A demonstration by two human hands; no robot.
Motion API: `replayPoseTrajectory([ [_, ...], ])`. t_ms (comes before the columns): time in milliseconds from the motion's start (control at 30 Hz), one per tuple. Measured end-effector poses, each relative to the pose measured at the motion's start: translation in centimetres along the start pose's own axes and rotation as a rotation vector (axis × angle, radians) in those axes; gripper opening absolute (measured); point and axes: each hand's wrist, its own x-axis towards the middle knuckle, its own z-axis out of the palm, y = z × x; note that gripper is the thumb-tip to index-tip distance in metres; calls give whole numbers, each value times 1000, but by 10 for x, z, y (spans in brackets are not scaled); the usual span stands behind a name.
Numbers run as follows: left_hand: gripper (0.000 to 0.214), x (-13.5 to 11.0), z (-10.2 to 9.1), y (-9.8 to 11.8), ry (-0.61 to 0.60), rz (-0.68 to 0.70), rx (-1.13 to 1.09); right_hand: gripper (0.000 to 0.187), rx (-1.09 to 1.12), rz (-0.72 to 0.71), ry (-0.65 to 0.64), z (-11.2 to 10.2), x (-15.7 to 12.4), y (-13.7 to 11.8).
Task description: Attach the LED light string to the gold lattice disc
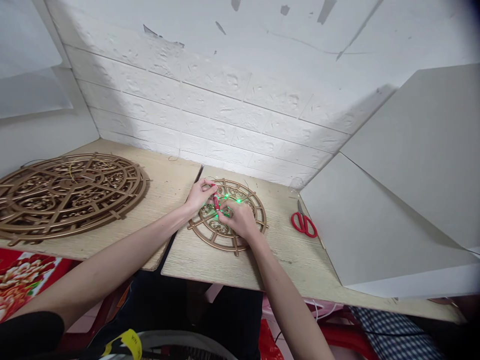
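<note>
Over a round bronze-coloured lattice panel (208, 242), my left hand (200, 195) is closed around a slim red cylinder that looks like a battery (216, 200), which is held roughly upright in the picture. My right hand (240, 218) has its fingertips pinched together at the battery's lower end; what they grip is too small to make out. Small green lights (239, 201) glow between and around my hands. The panel lies flat on the wooden table, its middle partly hidden by both hands.
Several similar lattice panels (131, 200) lie stacked on the left. Red-handled scissors (304, 224) rest on the right of the table (277, 270), beside a pale upright board (393, 200). A white brick-patterned wall (210, 95) closes off the back. A gap separates the two tabletops.
</note>
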Motion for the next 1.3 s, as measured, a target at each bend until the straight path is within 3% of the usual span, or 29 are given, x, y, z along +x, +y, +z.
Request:
replayPoseTrajectory([
  [1300,12,0,1,1,-8,2,-6,12,-4,-1,-1,0,0,-1],
])
